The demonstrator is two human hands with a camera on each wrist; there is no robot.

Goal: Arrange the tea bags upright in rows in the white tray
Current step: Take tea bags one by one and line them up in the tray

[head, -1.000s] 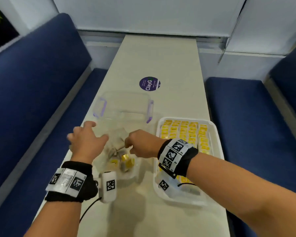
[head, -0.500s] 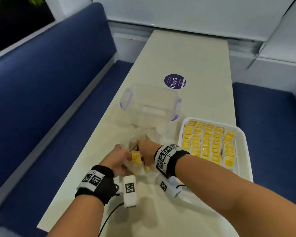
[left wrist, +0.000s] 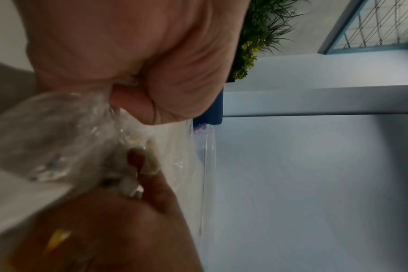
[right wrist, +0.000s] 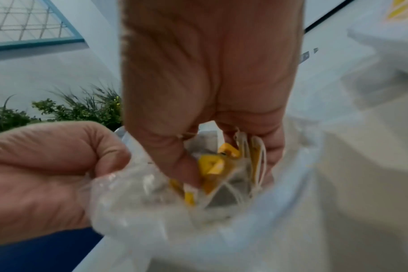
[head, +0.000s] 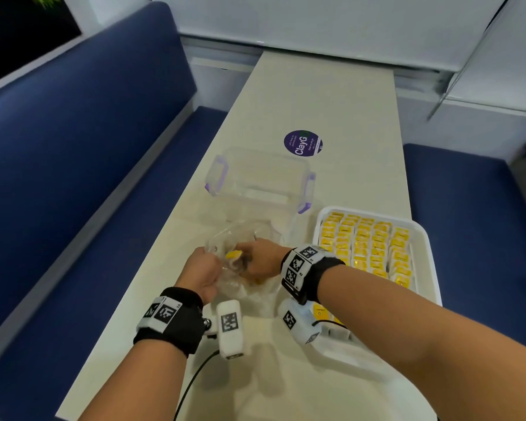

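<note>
1. Booth setting: long pale table [head: 325, 95] between blue bench seats [head: 82, 141], grey wall panels behind, a green plant [right wrist: 77, 110] off to the side.
2. Right hand [right wrist: 212, 73] reaching down into a clear plastic bag [right wrist: 221, 217], thumb and fingers [right wrist: 179, 165] curled round a small cluster of tea bags [right wrist: 212, 165] with yellow tags and white strings.
3. Left hand [right wrist: 42, 171] pinching the bag's crumpled rim in a closed fist, holding the mouth open; same pinch visible from the left wrist view, film bunched between thumb and curled fingers [left wrist: 138, 108].
4. Likely very light and soft: thin paper sachets that crush easily, loose strings apt to tangle and drag neighbours out. Best taken by the flat sides of the sachet or by the stiffer yellow tag, with a gentle pinch, not a squeeze.
5. Bag film thin and slippery, clinging to the contents; needs the left-hand hold to stay put.
6. Outward: white tray [head: 431, 253] to the right of the bag, far part filled with upright yellow-tagged tea bags in rows [head: 368, 244], near part hidden under the right forearm.
7. Beyond the bag, an empty clear container with purple clips [head: 258, 180], and a round purple sticker [head: 303, 143] on the table further back.
</note>
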